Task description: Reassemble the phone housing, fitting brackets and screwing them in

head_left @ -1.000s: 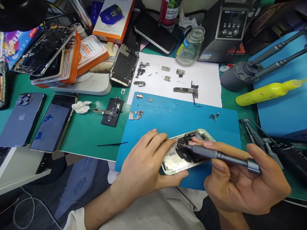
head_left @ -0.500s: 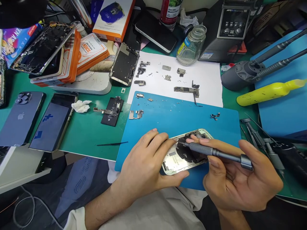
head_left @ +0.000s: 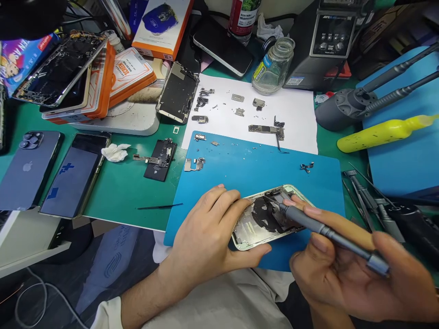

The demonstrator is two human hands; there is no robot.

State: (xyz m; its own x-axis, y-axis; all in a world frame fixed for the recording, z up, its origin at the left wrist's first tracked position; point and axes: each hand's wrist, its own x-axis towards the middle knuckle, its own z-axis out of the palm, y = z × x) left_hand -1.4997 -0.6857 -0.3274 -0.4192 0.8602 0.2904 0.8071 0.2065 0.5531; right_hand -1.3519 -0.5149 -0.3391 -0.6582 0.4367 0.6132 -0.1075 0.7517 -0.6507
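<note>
My left hand [head_left: 212, 233] grips the left end of a pale green phone housing [head_left: 245, 230], thumb along the near edge and fingers over the far edge. The housing lies tilted above a blue mat [head_left: 219, 178], its inside facing up with a round black coil [head_left: 262, 217] in it. In my right hand [head_left: 356, 269] is a dark grey precision screwdriver [head_left: 315, 225], held between thumb and fingers. Its thin tip points into the housing near the far edge, over the coil; whether it touches cannot be made out. Right fingertips rest by the housing's right part.
Beyond the mat, white paper [head_left: 226, 132] carries a logic board [head_left: 264, 129] and small metal parts. A battery [head_left: 159, 160], two phones and a black stick [head_left: 159, 206] lie left. A glass jar [head_left: 272, 66], soldering station [head_left: 318, 50] and yellow bottle [head_left: 384, 135] stand behind and right.
My right hand has moved right and towards me, taking the screwdriver with it. The tip has shifted right from the housing's far edge. My left hand and the housing stay put.
</note>
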